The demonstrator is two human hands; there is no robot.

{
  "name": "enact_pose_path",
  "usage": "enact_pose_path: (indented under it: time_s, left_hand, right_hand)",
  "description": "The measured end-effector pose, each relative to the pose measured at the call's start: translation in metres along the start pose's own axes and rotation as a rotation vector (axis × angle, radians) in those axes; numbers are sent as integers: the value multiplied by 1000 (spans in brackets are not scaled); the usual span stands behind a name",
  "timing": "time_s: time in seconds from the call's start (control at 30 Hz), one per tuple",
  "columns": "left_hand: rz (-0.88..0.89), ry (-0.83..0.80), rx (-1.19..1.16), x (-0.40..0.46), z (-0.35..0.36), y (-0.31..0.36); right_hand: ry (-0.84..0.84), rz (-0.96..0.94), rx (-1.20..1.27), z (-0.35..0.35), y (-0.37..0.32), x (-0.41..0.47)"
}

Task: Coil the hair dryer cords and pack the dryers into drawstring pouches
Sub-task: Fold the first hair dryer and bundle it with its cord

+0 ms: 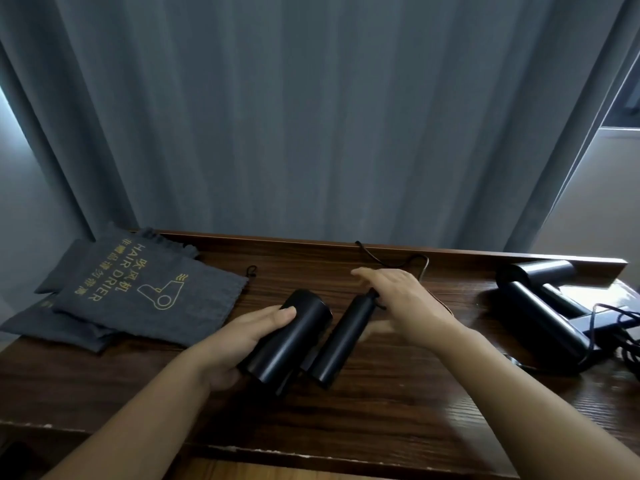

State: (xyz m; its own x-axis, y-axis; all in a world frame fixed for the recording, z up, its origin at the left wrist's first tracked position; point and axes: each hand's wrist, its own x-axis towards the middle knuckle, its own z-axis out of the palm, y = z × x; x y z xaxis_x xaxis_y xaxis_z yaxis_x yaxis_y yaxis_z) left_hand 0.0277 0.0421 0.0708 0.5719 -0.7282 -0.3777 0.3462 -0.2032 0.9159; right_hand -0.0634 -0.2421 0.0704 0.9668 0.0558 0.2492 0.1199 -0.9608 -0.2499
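1. The folded black hair dryer (294,337) lies on the dark wooden table (398,403), near its middle, barrel and handle side by side and pointing away from you.
2. Your left hand (239,341) grips the dryer's barrel from the left, with the thumb laid along the top and the fingers curled beneath it.
3. Your right hand (398,299) hovers over the far end of the dryer's handle, where the cord leaves it. Its fingers are spread and fairly straight; you cannot tell from this view whether they pinch the cord underneath.
4. The dryer's cord (391,261) runs from that handle end towards the back edge of the table and loops there.
5. Left of the dryer, a stack of grey drawstring pouches (138,296) lies flat, the top one printed in gold with "HAIR DRIER" and a dryer outline.
6. Right of the dryer, well apart, a second black hair dryer (540,303) rests with its own cord (620,344) bunched at the table's right end.
7. Behind the table hangs a grey curtain (311,116).
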Motion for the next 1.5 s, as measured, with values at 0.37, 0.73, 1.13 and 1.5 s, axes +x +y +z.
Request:
enact_pose_path:
  time_s: [0.37,0.73,1.13,1.5]
  left_hand:
    - [-19,-144,-493,-12,12,6]
    - [284,274,-470,20,31,21]
    - [571,525,224,22,43,8]
    - [529,447,822,17,17,1]
  right_hand:
    - [125,334,96,38,25,-12]
    - [-51,41,56,39,-54,-34]
    - [-118,278,725,16,-84,-48]
    - [79,-143,33,-26,-69,-43]
